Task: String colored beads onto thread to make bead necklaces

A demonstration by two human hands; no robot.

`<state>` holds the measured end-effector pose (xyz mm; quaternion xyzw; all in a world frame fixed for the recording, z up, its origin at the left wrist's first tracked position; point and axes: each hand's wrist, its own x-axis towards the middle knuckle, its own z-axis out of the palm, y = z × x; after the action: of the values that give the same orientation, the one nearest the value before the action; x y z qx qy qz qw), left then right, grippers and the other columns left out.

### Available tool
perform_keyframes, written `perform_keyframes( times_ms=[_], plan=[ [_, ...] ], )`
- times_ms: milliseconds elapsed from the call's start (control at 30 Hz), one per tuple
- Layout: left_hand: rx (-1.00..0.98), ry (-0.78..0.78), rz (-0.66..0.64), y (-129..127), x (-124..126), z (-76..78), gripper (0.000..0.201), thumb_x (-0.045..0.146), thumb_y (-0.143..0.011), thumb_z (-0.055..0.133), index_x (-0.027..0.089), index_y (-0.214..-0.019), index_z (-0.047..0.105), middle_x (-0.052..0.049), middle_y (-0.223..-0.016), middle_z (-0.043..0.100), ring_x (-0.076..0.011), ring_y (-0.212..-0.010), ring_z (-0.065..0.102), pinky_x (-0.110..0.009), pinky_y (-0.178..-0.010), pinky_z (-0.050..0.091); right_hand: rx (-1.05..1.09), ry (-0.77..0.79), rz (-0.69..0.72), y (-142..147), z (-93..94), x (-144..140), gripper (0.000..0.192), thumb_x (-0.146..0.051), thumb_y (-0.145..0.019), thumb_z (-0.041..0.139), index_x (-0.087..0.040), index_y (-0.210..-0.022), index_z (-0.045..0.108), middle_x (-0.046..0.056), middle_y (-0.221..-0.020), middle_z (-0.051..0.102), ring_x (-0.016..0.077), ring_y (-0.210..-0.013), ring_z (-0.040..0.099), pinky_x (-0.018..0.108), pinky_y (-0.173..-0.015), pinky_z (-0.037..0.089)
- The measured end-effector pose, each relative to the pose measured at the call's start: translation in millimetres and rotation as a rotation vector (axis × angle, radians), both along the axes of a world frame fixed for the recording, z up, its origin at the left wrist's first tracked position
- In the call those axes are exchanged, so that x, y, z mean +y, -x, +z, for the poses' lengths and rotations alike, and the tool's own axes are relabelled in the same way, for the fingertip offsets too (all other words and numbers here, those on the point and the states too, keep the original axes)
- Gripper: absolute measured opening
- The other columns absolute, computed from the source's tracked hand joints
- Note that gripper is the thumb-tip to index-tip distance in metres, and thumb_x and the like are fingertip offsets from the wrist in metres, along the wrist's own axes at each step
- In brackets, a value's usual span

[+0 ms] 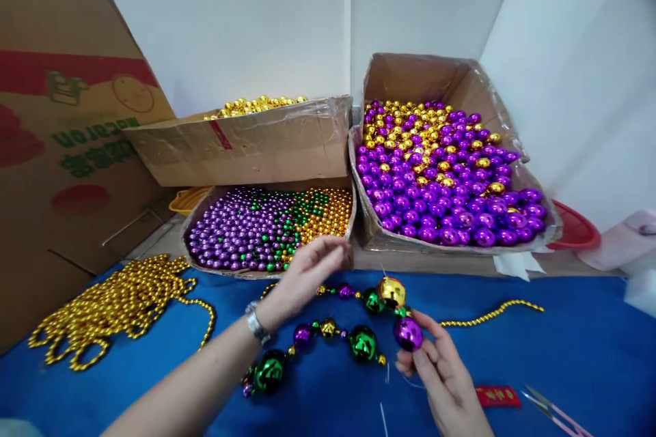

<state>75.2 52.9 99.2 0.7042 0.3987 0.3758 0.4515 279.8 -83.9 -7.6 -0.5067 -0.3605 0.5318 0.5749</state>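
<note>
My right hand [443,372] pinches a large shiny purple bead [408,334] between thumb and fingers. Directly above it on the strand sit a large gold bead [391,293] and a green bead [373,300]. A thin needle tip sticks up over the gold bead. The bead strand curves left across the blue cloth, with a big green bead [269,371] at its lower left and another green bead [363,343] near its end. My left hand [307,276], fingers stretched out and apart, is over the front edge of a box of small purple, green and gold beads [240,225].
A box of larger purple and gold balls [430,198] stands at right, another cardboard box [256,150] behind. Gold bead chains [117,300] lie left on the blue cloth [169,389]. Scissors [553,410] and a red packet [497,396] lie front right. A big carton [61,150] stands left.
</note>
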Motion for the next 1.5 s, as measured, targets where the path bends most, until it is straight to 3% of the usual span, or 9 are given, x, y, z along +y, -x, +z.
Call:
perform_keyframes(
  times_ms=[100, 233, 400, 533, 667, 867, 1000, 1267, 1500],
  plan=[
    [0.562, -0.248, 0.167, 39, 56, 0.4, 0.025, 0.031, -0.086, 0.048, 0.019, -0.103, 0.062, -0.007, -0.096, 0.067, -0.0206, -0.085, 0.060, -0.030, -0.077, 0.044, -0.029, 0.005, 0.041, -8, -2.2, -2, 0.056, -0.048, -0.088, 0.052, -0.023, -0.135, 0.033, 0.005, -0.084, 0.064, 0.0205, -0.085, 0.064, 0.034, -0.077, 0.052],
    [0.745, -0.200, 0.184, 74, 110, -19.1, 0.003, 0.018, -0.072, 0.062, 0.017, -0.074, 0.064, -0.008, -0.077, 0.066, -0.0241, -0.083, 0.057, -0.034, -0.079, 0.040, -0.091, 0.002, 0.062, -12, -6.9, -3, 0.055, -0.047, -0.090, 0.049, -0.023, -0.136, 0.032, 0.005, -0.085, 0.065, 0.0205, -0.084, 0.064, 0.034, -0.078, 0.052],
    [0.741, -0.131, 0.170, 78, 126, -40.6, 0.013, 0.015, -0.070, 0.064, 0.015, -0.059, 0.056, -0.005, -0.066, 0.059, -0.0234, -0.087, 0.055, -0.037, -0.081, 0.038, -0.145, 0.005, 0.094, -11, -7.5, -3, 0.053, -0.048, -0.091, 0.047, -0.022, -0.135, 0.034, 0.006, -0.085, 0.064, 0.0211, -0.084, 0.065, 0.035, -0.078, 0.052],
    [0.556, -0.074, 0.158, 63, 117, -33.8, 0.005, 0.019, -0.071, 0.064, 0.016, -0.070, 0.061, -0.006, -0.068, 0.060, -0.0228, -0.082, 0.056, -0.032, -0.073, 0.041, -0.155, 0.000, 0.020, -2, -1.2, -5, 0.052, -0.049, -0.090, 0.048, -0.022, -0.133, 0.039, 0.004, -0.081, 0.062, 0.0216, -0.084, 0.064, 0.034, -0.076, 0.053],
    [0.270, 0.017, 0.094, 37, 79, -17.4, 0.031, 0.038, -0.086, 0.049, 0.017, -0.108, 0.056, -0.007, -0.091, 0.064, -0.0168, -0.077, 0.059, -0.026, -0.064, 0.045, -0.194, -0.012, -0.049, 7, 6.6, -4, 0.050, -0.051, -0.090, 0.046, -0.022, -0.130, 0.044, 0.003, -0.079, 0.062, 0.0203, -0.081, 0.064, 0.032, -0.073, 0.053],
    [-0.505, 0.569, -0.077, 4, 21, -5.8, 0.022, 0.026, -0.078, 0.066, 0.016, -0.097, 0.063, -0.005, -0.083, 0.064, -0.0128, -0.072, 0.061, -0.021, -0.058, 0.044, -0.303, -0.068, 0.049, 2, 11.1, 1, 0.049, -0.047, -0.093, 0.042, -0.022, -0.134, 0.038, 0.002, -0.080, 0.061, 0.0182, -0.080, 0.065, 0.030, -0.074, 0.053],
    [-0.557, 0.669, -0.110, -7, 9, -9.0, 0.018, 0.024, -0.081, 0.064, 0.015, -0.096, 0.065, -0.005, -0.082, 0.064, -0.0120, -0.071, 0.060, -0.019, -0.057, 0.045, -0.349, -0.093, 0.104, -4, 10.5, 0, 0.046, -0.043, -0.095, 0.038, -0.022, -0.136, 0.034, 0.002, -0.081, 0.063, 0.0157, -0.079, 0.064, 0.028, -0.075, 0.052],
    [-0.501, 0.641, -0.095, -14, 0, -13.9, 0.022, 0.021, -0.079, 0.065, 0.014, -0.100, 0.067, -0.007, -0.083, 0.063, -0.0128, -0.073, 0.059, -0.018, -0.057, 0.046, -0.387, -0.114, 0.086, -9, 10.3, -1, 0.045, -0.041, -0.096, 0.037, -0.019, -0.135, 0.036, 0.002, -0.080, 0.063, 0.0161, -0.077, 0.065, 0.027, -0.073, 0.053],
    [-0.157, 0.362, -0.102, -15, -3, -3.2, 0.024, 0.025, -0.076, 0.067, 0.016, -0.097, 0.070, -0.006, -0.082, 0.066, -0.0133, -0.066, 0.058, -0.020, -0.056, 0.046, -0.631, -0.140, 0.108, -18, 9.9, -5, 0.039, -0.034, -0.097, 0.035, -0.024, -0.134, 0.038, 0.003, -0.086, 0.064, 0.0153, -0.083, 0.064, 0.024, -0.076, 0.051]
  ],
)
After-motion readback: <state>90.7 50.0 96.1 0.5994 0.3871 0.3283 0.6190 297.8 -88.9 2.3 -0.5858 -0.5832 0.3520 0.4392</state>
